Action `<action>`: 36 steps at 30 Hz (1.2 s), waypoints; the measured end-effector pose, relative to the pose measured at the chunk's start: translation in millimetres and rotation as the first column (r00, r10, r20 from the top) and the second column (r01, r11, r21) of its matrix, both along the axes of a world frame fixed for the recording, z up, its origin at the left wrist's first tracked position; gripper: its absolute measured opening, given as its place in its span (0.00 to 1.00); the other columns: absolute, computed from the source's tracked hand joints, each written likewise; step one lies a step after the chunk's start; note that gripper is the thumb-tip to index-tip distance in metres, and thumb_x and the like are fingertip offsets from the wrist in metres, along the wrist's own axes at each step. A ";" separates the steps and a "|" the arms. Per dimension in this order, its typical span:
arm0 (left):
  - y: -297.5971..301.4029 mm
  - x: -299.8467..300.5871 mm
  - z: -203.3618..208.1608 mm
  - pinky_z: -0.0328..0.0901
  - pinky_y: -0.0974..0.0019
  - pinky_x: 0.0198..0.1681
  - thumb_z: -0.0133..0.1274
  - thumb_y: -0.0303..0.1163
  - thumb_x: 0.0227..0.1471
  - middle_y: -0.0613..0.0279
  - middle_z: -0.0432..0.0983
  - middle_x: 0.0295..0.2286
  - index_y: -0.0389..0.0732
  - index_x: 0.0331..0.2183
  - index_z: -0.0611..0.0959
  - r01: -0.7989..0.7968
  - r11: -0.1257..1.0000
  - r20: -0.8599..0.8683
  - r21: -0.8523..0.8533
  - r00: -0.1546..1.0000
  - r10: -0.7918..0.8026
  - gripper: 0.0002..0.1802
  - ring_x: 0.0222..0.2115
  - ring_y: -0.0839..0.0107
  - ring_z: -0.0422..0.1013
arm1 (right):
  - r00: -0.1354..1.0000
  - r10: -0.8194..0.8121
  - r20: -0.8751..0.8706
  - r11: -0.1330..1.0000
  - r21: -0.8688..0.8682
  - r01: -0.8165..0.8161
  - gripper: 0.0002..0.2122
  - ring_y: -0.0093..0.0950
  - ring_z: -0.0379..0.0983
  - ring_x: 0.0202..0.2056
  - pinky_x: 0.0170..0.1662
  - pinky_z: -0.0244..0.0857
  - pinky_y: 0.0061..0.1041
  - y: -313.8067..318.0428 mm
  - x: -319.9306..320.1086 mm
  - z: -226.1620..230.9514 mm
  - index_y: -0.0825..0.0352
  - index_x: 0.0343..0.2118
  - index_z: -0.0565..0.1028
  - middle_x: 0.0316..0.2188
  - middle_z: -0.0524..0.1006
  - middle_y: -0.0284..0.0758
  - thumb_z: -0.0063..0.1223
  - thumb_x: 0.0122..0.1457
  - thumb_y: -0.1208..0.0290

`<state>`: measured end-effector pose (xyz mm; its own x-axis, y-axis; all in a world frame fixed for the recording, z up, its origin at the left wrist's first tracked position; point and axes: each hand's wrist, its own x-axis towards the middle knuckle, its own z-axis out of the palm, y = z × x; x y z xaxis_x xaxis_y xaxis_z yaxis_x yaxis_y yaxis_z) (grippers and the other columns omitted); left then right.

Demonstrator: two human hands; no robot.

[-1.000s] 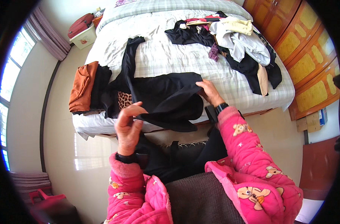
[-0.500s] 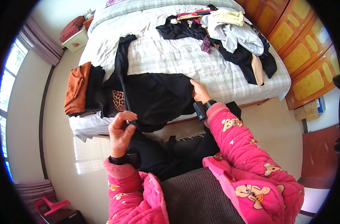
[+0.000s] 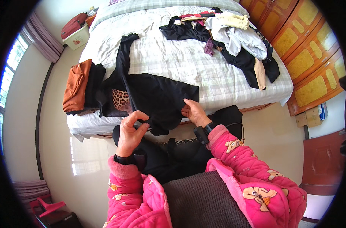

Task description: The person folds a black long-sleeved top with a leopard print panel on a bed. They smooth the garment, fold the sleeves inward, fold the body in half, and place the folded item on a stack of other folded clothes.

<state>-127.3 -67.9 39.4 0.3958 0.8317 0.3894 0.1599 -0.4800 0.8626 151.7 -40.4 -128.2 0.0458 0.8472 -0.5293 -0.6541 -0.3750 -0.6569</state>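
Observation:
A black long-sleeved garment lies at the near edge of the bed, one sleeve stretched toward the far side. Its near part hangs over the edge. My left hand pinches the cloth at its near left, thumb against forefinger. At the garment's right edge is my right hand, palm partly up, thumb apart from the curled fingers. It is close to or touching the cloth, without a visible grip. A leopard-print patch shows beside the black cloth on the left.
A folded orange-brown garment rests against folded dark clothes at the bed's left corner. Heaped clothes lie at the far right of the bed. Wooden cabinets line the right; a pink stool stands lower left.
My right hand has let go of the garment's right corner and moved nearer and a little left. The corner now lies flat on the bed. My left hand still pinches the cloth, slightly further right.

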 end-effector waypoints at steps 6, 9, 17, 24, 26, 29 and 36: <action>0.1 -1.5 -0.2 0.64 0.70 0.34 0.55 0.15 0.38 0.60 0.73 0.25 0.35 0.30 0.76 -0.001 1.000 -0.002 -0.002 1.000 0.001 0.11 0.27 0.67 0.72 | 0.986 -0.110 -0.124 0.994 -0.003 0.111 0.09 0.24 0.73 0.23 0.26 0.68 0.25 10.5 5.3 -2.1 0.56 0.27 0.73 0.21 0.75 0.27 0.59 0.57 0.60; 0.1 -0.7 -1.3 0.64 0.70 0.34 0.55 0.15 0.38 0.60 0.73 0.25 0.35 0.30 0.76 0.006 1.000 -0.016 0.001 1.000 -0.006 0.11 0.28 0.67 0.72 | 0.993 -0.114 0.034 0.993 0.028 0.113 0.09 0.23 0.73 0.22 0.26 0.68 0.24 13.6 9.9 1.3 0.57 0.27 0.71 0.23 0.75 0.27 0.59 0.57 0.62; -0.4 1.0 -4.1 0.65 0.68 0.35 0.58 0.16 0.36 0.59 0.75 0.25 0.36 0.29 0.77 -0.005 1.000 -0.110 0.017 0.994 0.007 0.13 0.29 0.64 0.72 | 0.919 -0.010 0.395 0.991 0.124 -0.042 0.07 0.21 0.72 0.25 0.24 0.66 0.22 5.6 4.9 -2.1 0.60 0.26 0.70 0.24 0.73 0.28 0.56 0.57 0.69; 0.7 4.6 -0.9 0.64 0.64 0.38 0.59 0.17 0.37 0.58 0.76 0.27 0.36 0.29 0.79 -0.074 0.996 -0.186 0.056 0.979 0.084 0.11 0.32 0.58 0.72 | 0.888 -0.295 0.354 0.910 0.388 0.148 0.04 0.19 0.72 0.27 0.24 0.67 0.22 15.6 4.7 0.9 0.68 0.30 0.71 0.27 0.75 0.31 0.55 0.55 0.77; 5.7 9.6 2.4 0.64 0.63 0.39 0.59 0.19 0.37 0.57 0.76 0.27 0.37 0.28 0.79 -0.074 0.992 -0.248 0.106 0.964 0.098 0.10 0.32 0.57 0.72 | 0.905 -0.119 0.408 0.948 0.318 -0.019 0.05 0.20 0.73 0.27 0.24 0.66 0.22 15.4 10.9 2.3 0.69 0.32 0.71 0.28 0.76 0.32 0.55 0.55 0.78; 21.5 21.7 7.8 0.64 0.61 0.39 0.60 0.22 0.38 0.56 0.77 0.27 0.38 0.28 0.81 -0.015 0.975 -0.307 0.221 0.948 0.085 0.09 0.33 0.55 0.72 | 0.769 0.001 0.639 0.946 0.248 -0.207 0.06 0.23 0.75 0.27 0.26 0.66 0.24 19.9 17.7 5.2 0.71 0.33 0.72 0.25 0.77 0.35 0.55 0.53 0.78; 37.9 63.3 6.1 0.64 0.60 0.38 0.60 0.24 0.37 0.60 0.77 0.26 0.40 0.27 0.81 0.059 0.951 -0.256 0.304 0.966 0.022 0.08 0.32 0.58 0.73 | 0.539 -0.408 0.737 0.813 0.562 -0.152 0.10 0.20 0.71 0.26 0.33 0.66 0.21 10.7 12.2 64.5 0.70 0.39 0.75 0.24 0.76 0.31 0.53 0.52 0.81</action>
<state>-64.0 -30.0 45.6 0.5288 0.6793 0.5089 0.3422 -0.7193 0.6045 163.9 -29.7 -63.7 0.3347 0.8897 0.3104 0.2485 0.2344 -0.9398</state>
